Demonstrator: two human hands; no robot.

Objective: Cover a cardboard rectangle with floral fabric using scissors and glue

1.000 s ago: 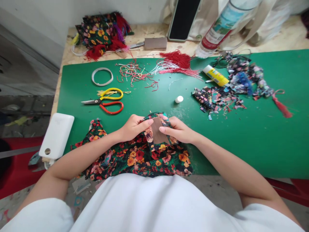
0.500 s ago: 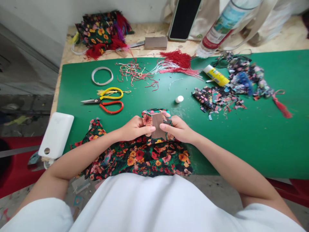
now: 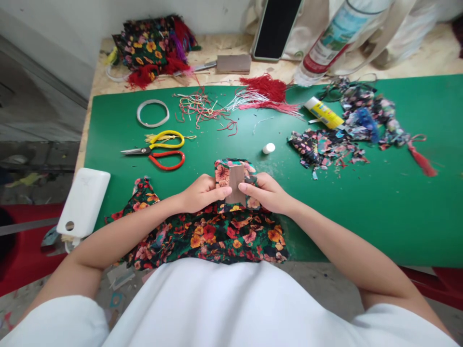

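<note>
A small brown card [image 3: 236, 184] wrapped in floral fabric [image 3: 221, 173] stands upright between both hands, just above the near edge of the green mat [image 3: 361, 207]. My left hand [image 3: 200, 193] pinches its left side, thumb pressed on the card. From the right, my right hand [image 3: 268, 193] grips the other side, thumb on the card too. Under my wrists lies a larger piece of dark floral cloth [image 3: 206, 236].
Scissors with yellow and red handles [image 3: 159, 150] lie left of centre, a white ring [image 3: 153, 113] behind them. A glue stick [image 3: 323, 113], its white cap [image 3: 268, 148], fabric scraps [image 3: 325, 144] and red tassels [image 3: 265, 89] are farther back. A white power bank [image 3: 84, 202] sits at the left edge.
The fabric-wrapped card has been raised and turned more upright, and the fabric edges now fold closer over the card's sides. Both hands stay pinched on it.
</note>
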